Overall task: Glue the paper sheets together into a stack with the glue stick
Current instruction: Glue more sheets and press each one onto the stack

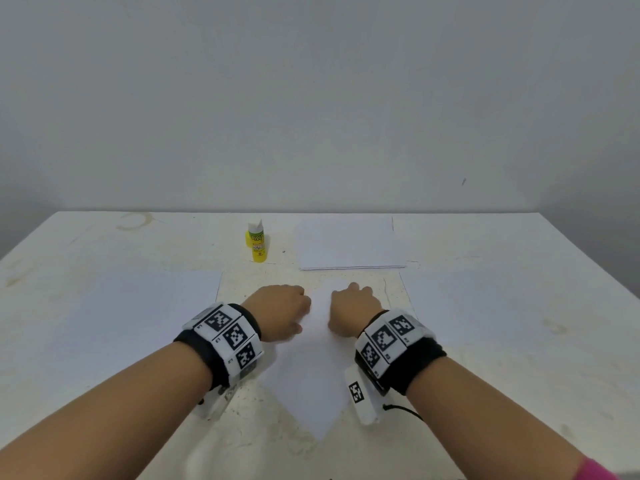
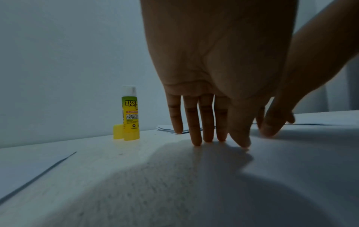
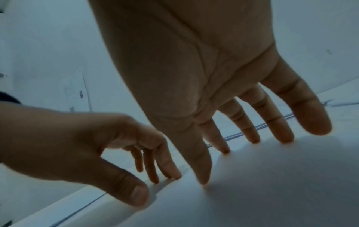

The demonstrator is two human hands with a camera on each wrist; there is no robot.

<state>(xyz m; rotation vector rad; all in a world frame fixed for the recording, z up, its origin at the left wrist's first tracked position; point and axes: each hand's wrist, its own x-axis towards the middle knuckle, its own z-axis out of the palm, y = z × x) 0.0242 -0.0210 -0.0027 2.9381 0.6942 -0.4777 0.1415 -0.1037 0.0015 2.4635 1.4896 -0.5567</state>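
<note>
1. Left hand (image 1: 278,311): fingers (image 2: 196,122) straight, tips pressing the middle sheet (image 1: 311,368) to the surface (image 1: 485,393).
2. Right hand (image 1: 353,311): fingers (image 3: 272,113) spread, pressing likewise. Judged step: smoothing or squaring this sheet.
3. Next likely needs the glue stick (image 1: 258,242), uncapped, beyond the left fingers; cap (image 2: 118,132) beside it.
4. Stack (image 1: 349,245) beyond right fingers; loose sheets flank both hands. Nothing blocks the reach.

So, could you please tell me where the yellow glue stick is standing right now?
In the head view the yellow glue stick stands upright at the table's far edge, left of centre, its yellow cap beside it and the white paper stack just to its right.
</note>
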